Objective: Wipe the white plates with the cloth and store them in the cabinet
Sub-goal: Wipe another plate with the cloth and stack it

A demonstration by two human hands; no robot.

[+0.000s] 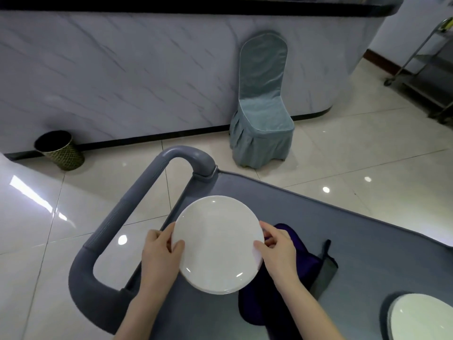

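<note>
A long counter front (122, 69) of pale, grey-veined marble pattern runs across the back of the room, curving away at its right end, under a black countertop (196, 3) and above a dark plinth (152, 137). A chair (262, 104) in a blue-grey fabric cover with a pleated skirt stands against it. To the left, a round wastebasket (62, 150) with a gold lattice wall sits by the plinth. The floor (343, 155) is glossy cream tile, showing round light reflections (326, 189) and a bright streak (31, 195) at left. A steel shelf trolley (426, 69) stands far right, near a white wall's brown skirting (375, 56). A grey service cart (318, 217) with a looped handle (117, 217) fills the foreground.
</note>
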